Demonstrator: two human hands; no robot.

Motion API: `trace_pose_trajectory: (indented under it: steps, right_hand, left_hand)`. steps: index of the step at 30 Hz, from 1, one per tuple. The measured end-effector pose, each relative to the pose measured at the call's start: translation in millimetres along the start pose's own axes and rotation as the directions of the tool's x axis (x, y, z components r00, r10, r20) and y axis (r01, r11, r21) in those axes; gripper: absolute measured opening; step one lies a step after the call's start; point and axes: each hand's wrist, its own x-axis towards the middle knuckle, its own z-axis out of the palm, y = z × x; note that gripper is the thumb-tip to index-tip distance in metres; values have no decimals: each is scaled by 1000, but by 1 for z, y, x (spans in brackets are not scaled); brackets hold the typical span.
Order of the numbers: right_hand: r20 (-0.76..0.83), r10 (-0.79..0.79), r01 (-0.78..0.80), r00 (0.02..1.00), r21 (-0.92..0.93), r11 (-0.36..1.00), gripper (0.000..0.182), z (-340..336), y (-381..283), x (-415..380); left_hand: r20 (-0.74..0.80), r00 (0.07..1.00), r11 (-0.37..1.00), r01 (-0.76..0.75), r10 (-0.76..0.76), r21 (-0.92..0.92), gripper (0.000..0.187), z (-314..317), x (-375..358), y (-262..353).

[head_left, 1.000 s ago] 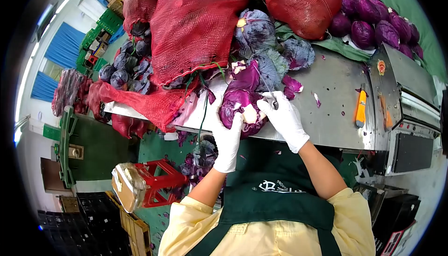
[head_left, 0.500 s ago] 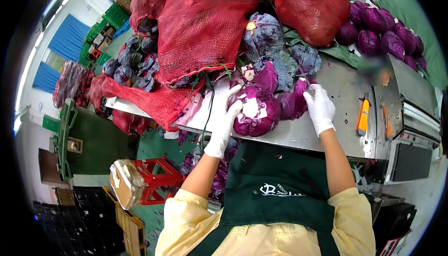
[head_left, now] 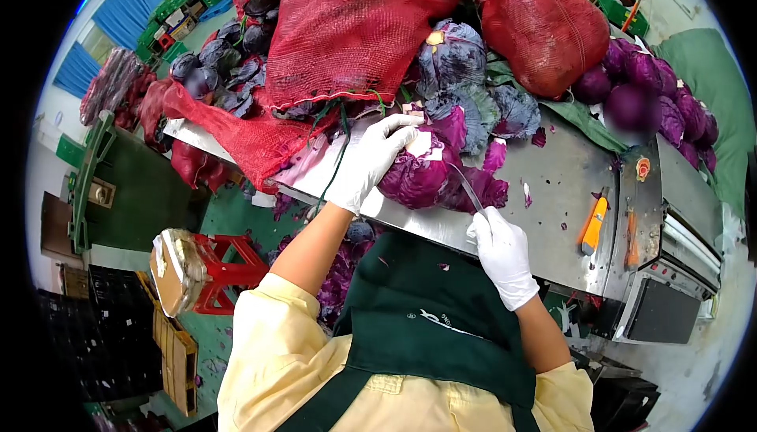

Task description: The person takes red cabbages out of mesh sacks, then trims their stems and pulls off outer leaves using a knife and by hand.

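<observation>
A peeled purple cabbage (head_left: pixel 414 176) with a pale cut stem sits on the metal table (head_left: pixel 544 219). My left hand (head_left: pixel 375 162), in a white glove, rests on its upper left side, fingers bent over it. My right hand (head_left: pixel 501 257), gloved too, is closed on the handle of a curved knife (head_left: pixel 467 188), whose blade reaches to the cabbage's right side. Loose purple leaves (head_left: pixel 478 189) lie right of the cabbage. Behind it are unpeeled cabbages (head_left: pixel 451 57) with dark bluish outer leaves.
Red mesh sacks (head_left: pixel 355 30) stand at the back. Peeled cabbages (head_left: pixel 688 117) are piled at the right rear. An orange cutter (head_left: pixel 594 225) lies near a machine (head_left: pixel 670 258) on the right. A red stool (head_left: pixel 225 270) stands below at the left.
My right hand has moved down and nearer my body, and the knife blade now shows at the cabbage. My left hand has shifted over the cabbage's top. A leaf piece now lies apart behind it.
</observation>
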Motion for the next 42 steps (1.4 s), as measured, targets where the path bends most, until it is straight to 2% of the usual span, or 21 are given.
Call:
trace_pose_trajectory:
  steps: [2,8,10,11,13,14,16,18,20,22,23,24,28,30,31,33,34,37,38,40,42]
  right_hand:
    - [-12,-11,11,1000,32,999,26,0,0,3]
    - [13,-12,11,1000,4,1000,25,3,4,5]
    - [40,10,-3,999,-177,984,24,0,12,-1]
    - [35,6,1,999,-180,984,24,-2,19,-8]
    - [143,66,2,988,-432,902,24,-6,41,-27]
    - [206,184,-81,961,-426,901,23,-11,60,-32]
    - [136,161,-107,977,-342,934,21,-18,51,-26]
    - [-116,-87,71,989,-140,988,23,-24,28,-11]
    - [-222,-151,142,963,-56,988,32,-14,-9,12]
    - [-253,-210,209,944,-32,977,43,-4,-15,21]
    - [-140,-149,126,979,-164,978,50,2,-24,30]
    - [-171,-200,175,965,-150,973,55,5,-21,32]
    - [-195,-203,172,959,-165,971,49,23,-14,41]
    - [-232,-284,215,930,-282,935,58,28,-9,43]
    - [-232,-279,210,932,-282,936,58,30,-8,44]
    - [-249,-250,121,936,-438,891,52,35,-7,47]
    - [-248,-247,119,937,-438,891,52,39,-3,51]
    - [-471,-140,114,871,-83,990,27,47,-5,68]
    - [-475,-125,117,871,-47,992,23,45,-6,72]
    - [-317,55,-88,947,-89,992,21,33,-16,76]
    - [-380,105,-144,919,-75,987,26,38,3,88]
  left_hand:
    - [3,1000,999,30,-30,-20,24,2,0,1]
    - [12,1000,1000,-8,7,6,25,3,1,-1]
    - [4,998,997,67,-67,-36,25,2,-2,10]
    - [-6,998,996,68,-69,-48,26,1,1,-1]
    - [-58,997,998,45,-47,-38,26,1,-7,2]
    - [-96,995,999,29,-31,-23,27,5,-11,4]
    - [-89,995,999,35,-39,-40,29,8,-14,4]
    - [-226,973,999,-46,45,0,29,17,-26,-6]
    - [-318,934,970,-89,160,228,31,31,-40,4]
    - [-327,924,957,-110,199,270,31,32,-39,-2]
    - [-311,927,953,-122,209,276,31,34,-38,-1]
    - [-338,919,958,-114,202,262,30,36,-41,-1]
    - [-359,903,949,-135,237,285,28,40,-40,-3]
    - [-326,917,939,-119,228,321,30,38,-40,-3]
    - [-318,922,940,-114,221,322,30,38,-40,0]
    - [-305,929,941,-108,211,322,30,40,-40,-3]
    - [-332,910,932,-132,249,337,30,42,-40,-9]
    - [-417,862,930,-148,288,337,30,51,-48,-12]
    - [-470,832,935,-151,295,320,31,51,-50,-10]
    - [-468,833,942,-174,296,287,32,46,-49,-17]
    - [-453,834,929,-174,315,326,32,43,-52,-17]
